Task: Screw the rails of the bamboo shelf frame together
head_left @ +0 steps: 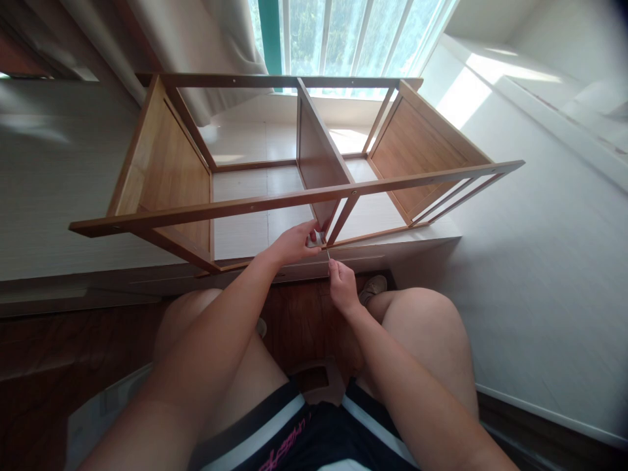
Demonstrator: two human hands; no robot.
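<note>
A wooden frame (pixel 206 210) with end panels and a middle panel (pixel 321 147) stands on a pale ledge. At the foot of the middle panel, by the lower front rail, my left hand (pixel 296 242) has its fingers curled inside the frame and its thumb toward me. It seems to grip the frame at that joint; the fingertips are partly hidden. Just below and to the right, my right hand (pixel 342 283) is closed around a thin metal rod-like tool (pixel 328 254). The tool's tip meets the rail at the joint, and its handle end is hidden in my fist.
The frame rests on the white ledge (pixel 240 232), with a barred window (pixel 343 39) and curtains (pixel 210 52) behind. A white wall-like surface (pixel 530 281) closes the right side. My knees flank the ledge above a dark wooden floor (pixel 294 314).
</note>
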